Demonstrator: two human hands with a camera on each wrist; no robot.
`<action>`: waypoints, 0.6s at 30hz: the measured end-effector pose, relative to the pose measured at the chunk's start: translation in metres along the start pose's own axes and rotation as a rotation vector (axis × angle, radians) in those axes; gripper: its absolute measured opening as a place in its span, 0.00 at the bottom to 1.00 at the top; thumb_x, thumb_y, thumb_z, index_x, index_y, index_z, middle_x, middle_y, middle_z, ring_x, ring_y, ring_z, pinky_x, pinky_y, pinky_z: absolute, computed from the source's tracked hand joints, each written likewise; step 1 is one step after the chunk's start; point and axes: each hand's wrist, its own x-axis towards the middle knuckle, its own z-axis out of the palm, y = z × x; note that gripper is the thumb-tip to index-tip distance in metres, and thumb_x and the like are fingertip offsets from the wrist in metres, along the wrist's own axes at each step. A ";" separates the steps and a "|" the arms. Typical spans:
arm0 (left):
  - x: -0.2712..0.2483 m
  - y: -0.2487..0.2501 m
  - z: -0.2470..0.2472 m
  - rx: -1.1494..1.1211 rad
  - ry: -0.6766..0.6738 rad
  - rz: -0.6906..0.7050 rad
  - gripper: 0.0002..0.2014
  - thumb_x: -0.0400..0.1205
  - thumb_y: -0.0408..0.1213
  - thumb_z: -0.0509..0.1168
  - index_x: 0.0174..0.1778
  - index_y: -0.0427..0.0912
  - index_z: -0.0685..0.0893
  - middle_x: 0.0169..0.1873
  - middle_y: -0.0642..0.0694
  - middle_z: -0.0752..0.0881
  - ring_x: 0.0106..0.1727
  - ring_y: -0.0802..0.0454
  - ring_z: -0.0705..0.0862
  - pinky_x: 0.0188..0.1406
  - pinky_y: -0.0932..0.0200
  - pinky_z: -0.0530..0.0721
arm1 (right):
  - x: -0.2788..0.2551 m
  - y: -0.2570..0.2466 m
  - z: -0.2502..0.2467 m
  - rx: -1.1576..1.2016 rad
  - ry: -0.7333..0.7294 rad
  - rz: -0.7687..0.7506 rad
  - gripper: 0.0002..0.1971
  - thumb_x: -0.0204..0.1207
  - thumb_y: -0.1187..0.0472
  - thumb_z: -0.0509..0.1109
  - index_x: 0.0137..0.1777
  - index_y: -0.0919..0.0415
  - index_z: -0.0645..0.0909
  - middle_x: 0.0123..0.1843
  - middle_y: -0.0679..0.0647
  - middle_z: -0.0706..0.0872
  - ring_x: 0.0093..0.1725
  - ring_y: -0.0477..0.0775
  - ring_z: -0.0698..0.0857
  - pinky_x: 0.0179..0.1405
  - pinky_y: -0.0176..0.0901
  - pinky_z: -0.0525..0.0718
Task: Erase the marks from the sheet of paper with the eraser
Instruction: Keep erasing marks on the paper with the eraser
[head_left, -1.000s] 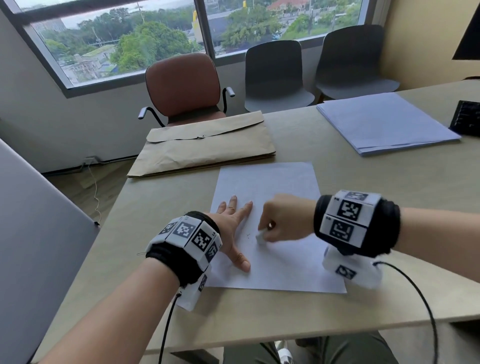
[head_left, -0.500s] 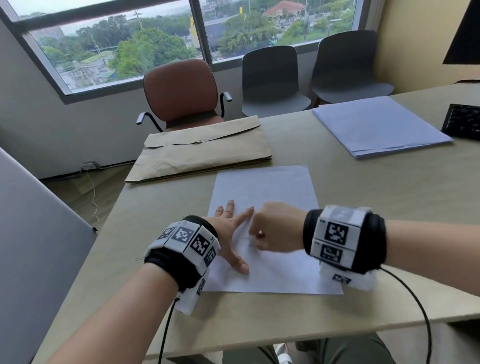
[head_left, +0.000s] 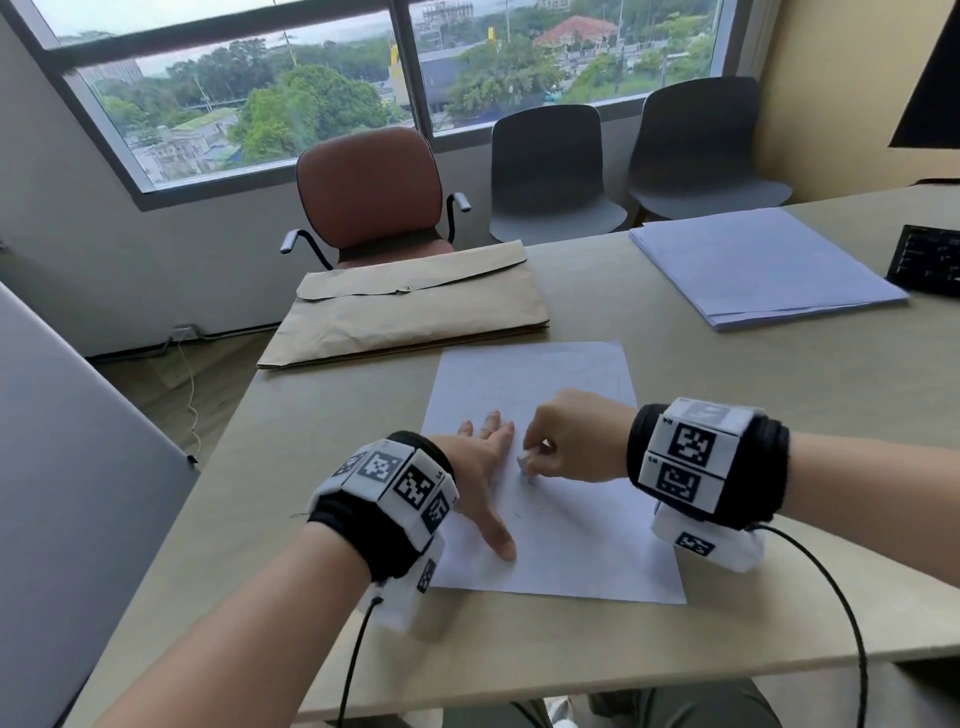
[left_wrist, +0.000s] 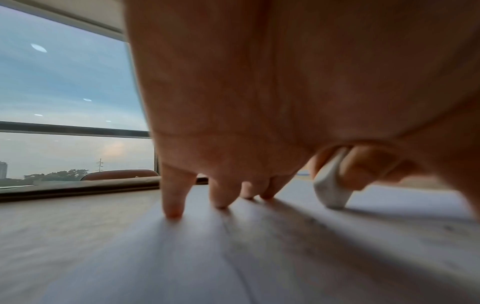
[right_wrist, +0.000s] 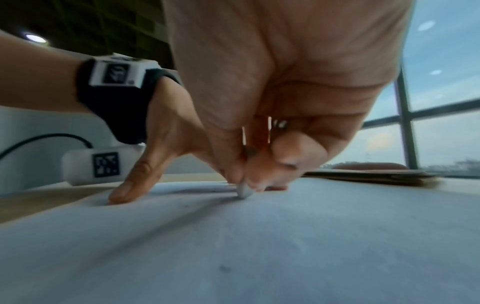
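White rectangular sheet of paper (head_left: 550, 467), mid-erasing, on the pale wooden bench (head_left: 779, 405).

Left hand (head_left: 480, 467) lay flat with straight fingers, pinning the one sheet; just right, the right hand (head_left: 576, 441) had drawn back from the left fingers, pinching the one small white eraser (left_wrist: 331, 189) on the paper. Rubbing continued; faint marks remained, too dim to count.

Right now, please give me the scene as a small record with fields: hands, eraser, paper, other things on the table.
left hand: fingers spread, pressing the sheet flat
right hand: pinches the eraser
eraser: white, tip touching the sheet
sheet: white, flat on the table, faint marks and crumbs near the eraser
envelope: brown, beyond the sheet
paper stack: far right
keyboard: black, at right edge
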 end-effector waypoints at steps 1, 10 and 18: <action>0.000 -0.001 0.002 -0.014 0.003 0.004 0.66 0.67 0.57 0.76 0.80 0.47 0.27 0.80 0.52 0.28 0.82 0.50 0.33 0.83 0.45 0.45 | -0.003 -0.004 0.002 0.002 -0.002 -0.022 0.16 0.77 0.56 0.63 0.31 0.64 0.78 0.25 0.55 0.77 0.31 0.58 0.72 0.37 0.44 0.75; -0.003 0.000 0.006 -0.011 0.013 0.010 0.66 0.67 0.58 0.76 0.79 0.46 0.26 0.80 0.52 0.27 0.82 0.49 0.31 0.82 0.41 0.44 | -0.004 -0.009 -0.009 -0.038 -0.089 -0.047 0.18 0.75 0.58 0.64 0.23 0.58 0.72 0.21 0.50 0.68 0.29 0.57 0.69 0.29 0.40 0.67; -0.001 0.001 0.008 0.015 0.017 0.007 0.66 0.66 0.58 0.76 0.79 0.46 0.26 0.79 0.52 0.27 0.82 0.48 0.32 0.82 0.40 0.45 | -0.027 -0.028 0.001 -0.033 -0.190 -0.132 0.13 0.77 0.59 0.62 0.37 0.62 0.84 0.31 0.56 0.82 0.30 0.56 0.69 0.37 0.39 0.69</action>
